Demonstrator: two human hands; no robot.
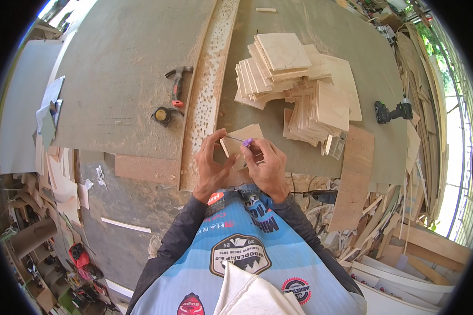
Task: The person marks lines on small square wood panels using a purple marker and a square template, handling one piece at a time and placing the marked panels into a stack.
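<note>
Your left hand [211, 167] pinches the square ply piece [242, 142] at its 1 o'clock on the bench [299, 152]. Your right hand [268, 167] grips the purple-capped pen [247, 142], whose tip points toward 10 o'clock over that piece.

a woodworking shop, open to daylight on one side. ahead of the hands lies a broad workbench [131, 79] of grey board dusted with sawdust, crossed by a strip pitted with drill holes [210, 89]. just beyond the right hand [268, 168] sits a heap of cut plywood squares [294, 84]. beyond the left hand [213, 168] lie a hammer [177, 84] and a tape measure [162, 115]. far right of the hands rests a cordless drill [393, 112]. offcuts and planks [404, 231] pile up below and right of the hands, with more scraps [58, 178] to their left.
</note>
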